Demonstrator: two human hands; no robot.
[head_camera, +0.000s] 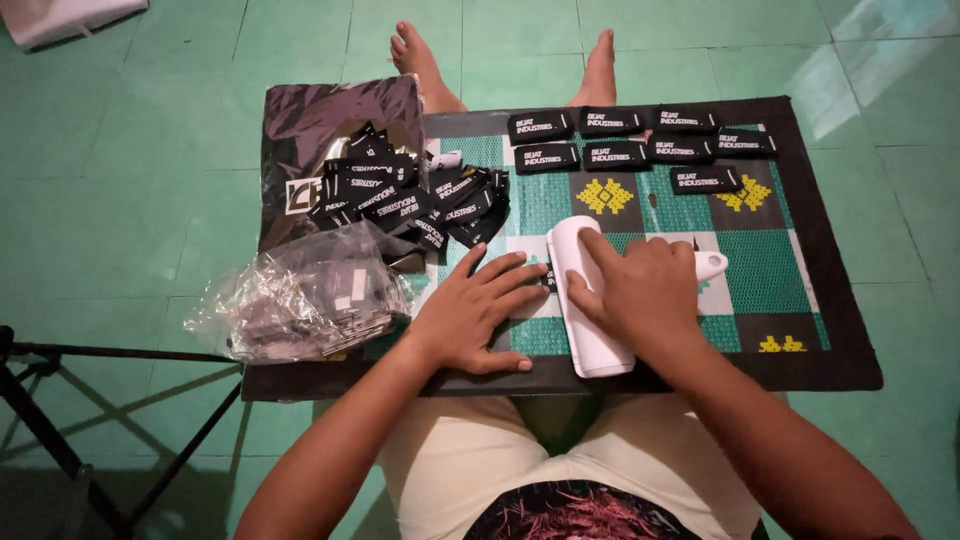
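Down on the patterned mat (800, 260), the right hand (645, 290) presses a white roller tool (585, 320), fingers curled over it. Beside it, the left hand (480, 310) lies flat and empty, touching a black label (549, 279). Other labels (615, 153) sit in rows.

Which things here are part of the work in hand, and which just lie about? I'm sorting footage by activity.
In use: right hand pressing a white roller; left hand flat on the patterned mat; piled black labels; labels laid in rows.

Lying about: clear plastic bags; dark foil bag; tripod legs.
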